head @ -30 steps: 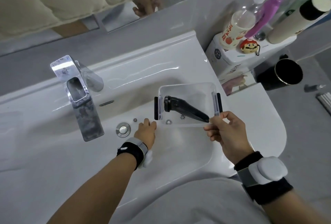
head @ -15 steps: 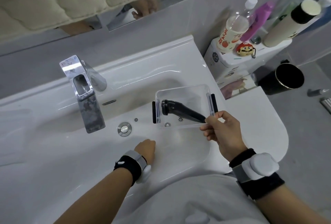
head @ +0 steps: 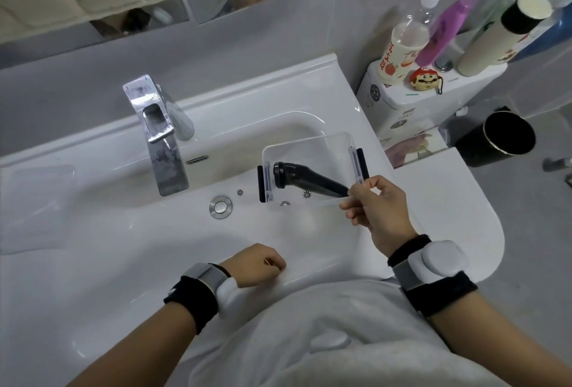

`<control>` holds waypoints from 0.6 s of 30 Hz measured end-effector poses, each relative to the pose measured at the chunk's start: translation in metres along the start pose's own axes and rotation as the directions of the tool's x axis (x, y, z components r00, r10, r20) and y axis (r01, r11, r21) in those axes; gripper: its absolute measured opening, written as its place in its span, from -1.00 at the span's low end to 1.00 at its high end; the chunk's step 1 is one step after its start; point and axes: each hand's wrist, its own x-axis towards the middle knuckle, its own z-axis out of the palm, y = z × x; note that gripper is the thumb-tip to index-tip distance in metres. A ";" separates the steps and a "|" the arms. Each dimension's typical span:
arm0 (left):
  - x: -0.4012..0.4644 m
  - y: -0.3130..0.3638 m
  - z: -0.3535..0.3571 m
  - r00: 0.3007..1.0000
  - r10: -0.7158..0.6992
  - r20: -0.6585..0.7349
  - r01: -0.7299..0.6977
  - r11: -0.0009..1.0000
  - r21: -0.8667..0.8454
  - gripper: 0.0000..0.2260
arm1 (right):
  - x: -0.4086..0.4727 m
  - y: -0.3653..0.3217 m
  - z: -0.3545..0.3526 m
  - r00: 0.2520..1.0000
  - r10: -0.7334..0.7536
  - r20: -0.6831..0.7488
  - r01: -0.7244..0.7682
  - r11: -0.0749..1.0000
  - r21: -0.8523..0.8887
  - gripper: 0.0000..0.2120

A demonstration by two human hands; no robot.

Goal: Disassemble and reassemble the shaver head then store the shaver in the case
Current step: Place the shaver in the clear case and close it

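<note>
A black shaver (head: 309, 178) lies slanted inside a clear plastic case (head: 309, 139) with black side clips. My right hand (head: 380, 216) pinches the case's near right corner and holds it over the sink basin; the shaver's handle end points at my fingers. Two small star-shaped cutters (head: 240, 192) (head: 306, 194) and a small ring (head: 284, 203) lie on the basin floor, the last two seen through the case. My left hand (head: 257, 266) rests as a closed fist on the sink's front rim, with nothing visible in it.
The white sink (head: 123, 232) has a chrome faucet (head: 161, 145) at the back left and a drain plug (head: 220, 206). To the right stand a white box (head: 418, 102) with bottles (head: 402, 49), a toy figure (head: 424, 79), and a black cup (head: 501, 139).
My left hand has drawn back from the basin floor near the case to the front rim and closed. The right hand keeps holding the case with the shaver inside.
</note>
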 end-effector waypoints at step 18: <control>-0.034 0.014 0.008 0.981 0.136 -0.140 -0.095 0.959 0.268 -0.75 | -0.013 0.002 -0.001 0.998 -0.052 0.031 0.052 0.999 -0.010 -0.85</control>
